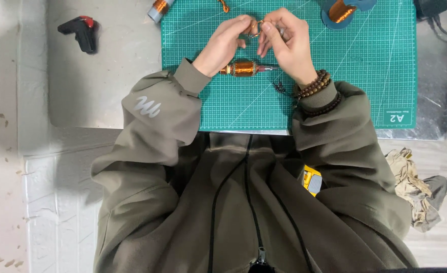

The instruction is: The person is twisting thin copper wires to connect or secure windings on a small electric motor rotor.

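Observation:
My left hand (223,43) and my right hand (289,43) meet over a green cutting mat (365,76), fingertips pinching a small loop of copper wire (256,29) between them. Just below the hands a copper-wound motor rotor (243,67) with a thin metal shaft lies on the mat, untouched. My right wrist wears brown bead bracelets (314,87). Olive-green sleeves cover both forearms.
A blue spool of copper wire (341,11) stands at the mat's far edge; a grey spool (158,9) lies far left. A black and red tool (81,31) rests on the grey table. A yellow tool (312,180) sits in my lap. Crumpled cloth (418,189) lies on the floor.

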